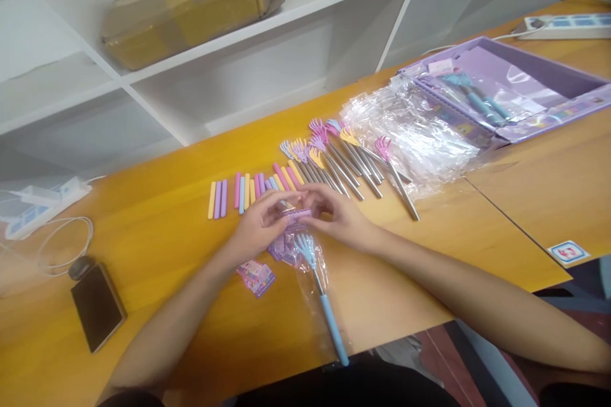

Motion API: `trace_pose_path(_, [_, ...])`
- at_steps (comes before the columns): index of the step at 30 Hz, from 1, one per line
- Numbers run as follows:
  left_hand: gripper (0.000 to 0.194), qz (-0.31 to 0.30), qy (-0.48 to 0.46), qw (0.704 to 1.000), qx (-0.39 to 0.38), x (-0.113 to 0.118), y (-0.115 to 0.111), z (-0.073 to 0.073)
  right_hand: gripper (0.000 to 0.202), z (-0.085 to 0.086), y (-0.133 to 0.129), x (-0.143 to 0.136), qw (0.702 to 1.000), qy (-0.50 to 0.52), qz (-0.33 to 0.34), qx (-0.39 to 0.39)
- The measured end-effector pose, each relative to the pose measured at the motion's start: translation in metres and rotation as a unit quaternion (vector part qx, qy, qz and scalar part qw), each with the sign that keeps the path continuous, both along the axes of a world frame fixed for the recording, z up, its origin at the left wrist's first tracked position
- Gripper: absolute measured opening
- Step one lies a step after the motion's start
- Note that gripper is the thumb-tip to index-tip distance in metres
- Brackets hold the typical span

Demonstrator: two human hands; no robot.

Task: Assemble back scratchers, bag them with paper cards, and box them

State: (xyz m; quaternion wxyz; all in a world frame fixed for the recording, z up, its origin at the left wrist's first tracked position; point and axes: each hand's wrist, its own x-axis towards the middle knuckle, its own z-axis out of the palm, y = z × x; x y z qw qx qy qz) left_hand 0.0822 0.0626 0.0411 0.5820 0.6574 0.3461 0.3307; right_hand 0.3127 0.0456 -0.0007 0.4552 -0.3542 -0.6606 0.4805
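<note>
My left hand (258, 226) and my right hand (337, 216) meet over the table, with fingers and thumbs pinching a folded purple card (298, 217) from both sides. Just below it lies a clear plastic bag holding a light blue back scratcher (328, 324), its handle toward the table's front edge. The card appears to be at the bag's top end; my fingers partly hide the join. Purple printed cards (256, 278) lie near my left wrist. Beyond my hands are rows of coloured handle sleeves (224, 198) and several back scratchers with metal rods (356, 159).
A heap of clear plastic bags (415, 133) lies against a purple box (556, 124) with bagged back scratchers inside. A phone (98, 307) and a power strip (48, 206) are on the left. A taped carton (191, 9) sits on the white shelf behind.
</note>
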Motion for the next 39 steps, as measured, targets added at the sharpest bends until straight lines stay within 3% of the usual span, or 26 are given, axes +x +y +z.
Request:
trace_pose_path(4, [0.074,0.036,-0.039,0.998,-0.046,0.006,-0.004,-0.010,0.029,0.007,0.002,0.003,0.999,-0.004,-0.030,-0.015])
trace_pose_path(10, [0.045,-0.017,0.022,0.988,-0.155,0.020,-0.027,-0.033,0.016,0.012,0.007,0.010,0.986,-0.062,-0.121,0.096])
trace_pose_path(14, [0.045,0.021,-0.003,0.990,-0.142,0.023,-0.035,-0.039,0.014,0.012,0.005,0.010,0.974,-0.100,-0.131,0.158])
trace_pose_path(24, [0.039,0.074,-0.049,0.989,-0.118,0.019,-0.041,-0.046,0.007,0.013,0.003,0.007,0.949,-0.128,-0.073,0.279])
trace_pose_path(30, [0.047,0.094,-0.089,0.982,-0.138,0.019,-0.039,-0.048,0.004,0.013,0.003,0.009,0.947,-0.136,-0.033,0.288])
trace_pose_path(35, [0.040,0.124,-0.068,0.978,-0.152,0.019,-0.041,-0.047,0.002,0.009,-0.002,0.006,0.961,-0.129,0.022,0.242])
trace_pose_path(39, [0.042,0.153,-0.011,0.982,-0.110,0.018,-0.043,-0.043,0.028,0.003,-0.008,-0.001,0.989,-0.031,-0.008,0.146])
